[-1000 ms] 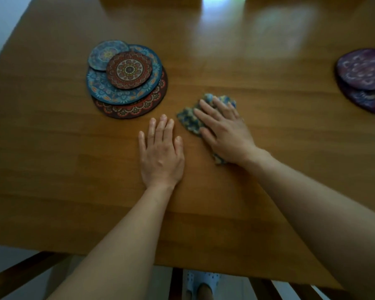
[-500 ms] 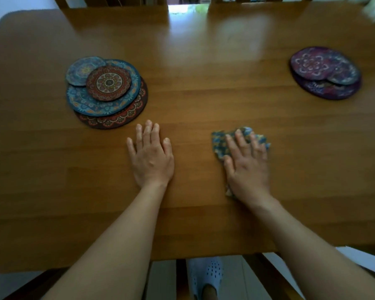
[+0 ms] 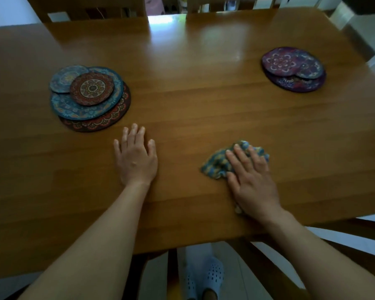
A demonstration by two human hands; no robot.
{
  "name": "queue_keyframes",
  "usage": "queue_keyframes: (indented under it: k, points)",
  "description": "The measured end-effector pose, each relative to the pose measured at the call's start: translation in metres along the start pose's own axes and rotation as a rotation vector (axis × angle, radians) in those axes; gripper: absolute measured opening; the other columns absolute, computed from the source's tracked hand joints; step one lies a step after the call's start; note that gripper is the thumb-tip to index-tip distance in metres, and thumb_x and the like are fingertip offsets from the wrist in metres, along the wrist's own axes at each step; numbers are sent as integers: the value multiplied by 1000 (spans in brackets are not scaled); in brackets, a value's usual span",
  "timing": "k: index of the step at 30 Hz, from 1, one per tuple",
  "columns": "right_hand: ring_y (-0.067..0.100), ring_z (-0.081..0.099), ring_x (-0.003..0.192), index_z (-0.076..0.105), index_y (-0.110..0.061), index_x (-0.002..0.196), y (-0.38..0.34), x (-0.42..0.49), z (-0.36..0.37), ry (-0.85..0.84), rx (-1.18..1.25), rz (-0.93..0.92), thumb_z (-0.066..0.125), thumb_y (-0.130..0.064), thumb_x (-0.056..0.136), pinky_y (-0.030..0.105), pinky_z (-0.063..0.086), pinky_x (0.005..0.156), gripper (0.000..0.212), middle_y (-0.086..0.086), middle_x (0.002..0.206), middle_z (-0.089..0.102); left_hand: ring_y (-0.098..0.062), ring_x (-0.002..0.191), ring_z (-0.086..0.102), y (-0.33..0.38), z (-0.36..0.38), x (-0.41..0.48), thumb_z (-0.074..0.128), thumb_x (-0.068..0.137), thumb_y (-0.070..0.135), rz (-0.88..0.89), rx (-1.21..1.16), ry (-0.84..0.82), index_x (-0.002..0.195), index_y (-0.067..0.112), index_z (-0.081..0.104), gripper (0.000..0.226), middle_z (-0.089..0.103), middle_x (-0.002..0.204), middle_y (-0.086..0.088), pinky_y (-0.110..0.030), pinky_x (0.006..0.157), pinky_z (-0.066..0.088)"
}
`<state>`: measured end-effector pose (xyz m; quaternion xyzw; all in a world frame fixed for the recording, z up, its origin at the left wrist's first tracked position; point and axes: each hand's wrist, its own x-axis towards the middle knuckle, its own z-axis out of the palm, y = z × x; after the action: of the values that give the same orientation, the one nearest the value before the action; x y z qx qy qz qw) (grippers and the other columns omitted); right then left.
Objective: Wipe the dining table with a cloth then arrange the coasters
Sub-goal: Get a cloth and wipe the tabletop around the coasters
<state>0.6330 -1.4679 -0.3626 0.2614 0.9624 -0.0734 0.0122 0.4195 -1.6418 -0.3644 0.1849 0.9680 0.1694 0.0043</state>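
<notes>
Head view: cloth [image 3: 217, 163] near table [image 3: 193, 105] edge

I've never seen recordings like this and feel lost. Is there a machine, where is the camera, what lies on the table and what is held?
No machine: a person works with bare hands. The camera sits on their head and looks forward and down, so both forearms reach in from below. On the brown wooden dining table lie a pile of round blue and red patterned coasters at the left and a pile of round purple coasters at the right. The right hand presses flat on a crumpled blue-and-yellow cloth; the left hand rests flat on the wood, holding nothing.
</notes>
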Motion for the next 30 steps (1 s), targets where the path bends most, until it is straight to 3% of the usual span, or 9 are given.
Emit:
queue_keyframes:
  k: [3,7,11,17,24,30]
  points:
    - [26,12,149,31,-26,151,47,-7,-10,-18,33,203,15,-52,92,45,9,119,67,1,161,24,-18,150,15,2,0,-3,35,102,36,33,15,-16,150,18,35,51,26,160,-1,-42,123,7]
    - [28,10,149,28,-23,153,43,-30,-9,18,30,358,13,-50,93,48,10,120,67,2,161,21,-18,150,13,12,2,-12,33,103,35,42,32,-38,152,16,31,52,23,161,-2,-42,123,8]
    - [29,16,148,33,-27,151,34,-39,-7,-5,20,245,21,-44,95,49,12,118,59,1,159,27,-17,150,12,48,7,-26,34,103,34,33,9,-59,151,19,32,51,23,161,0,-41,123,6]
    - [27,21,147,38,-34,147,85,-12,-12,-11,32,1,30,-42,95,44,12,118,54,-4,157,31,-16,149,20,172,49,-70,34,99,34,304,-118,-160,145,23,45,48,33,157,4,-39,122,10]
    - [26,9,150,27,-35,151,247,2,-39,-37,40,254,19,-47,91,46,7,119,62,-5,161,20,-11,150,9,295,81,-108,39,102,33,291,-158,-216,149,25,37,47,24,161,7,-34,122,1]
    - [28,9,149,26,-31,152,360,-19,-56,-12,5,419,10,-52,90,47,8,120,68,-1,162,19,-14,151,-3,345,103,-117,28,103,44,162,9,-195,154,29,20,54,8,164,6,-41,122,-4]
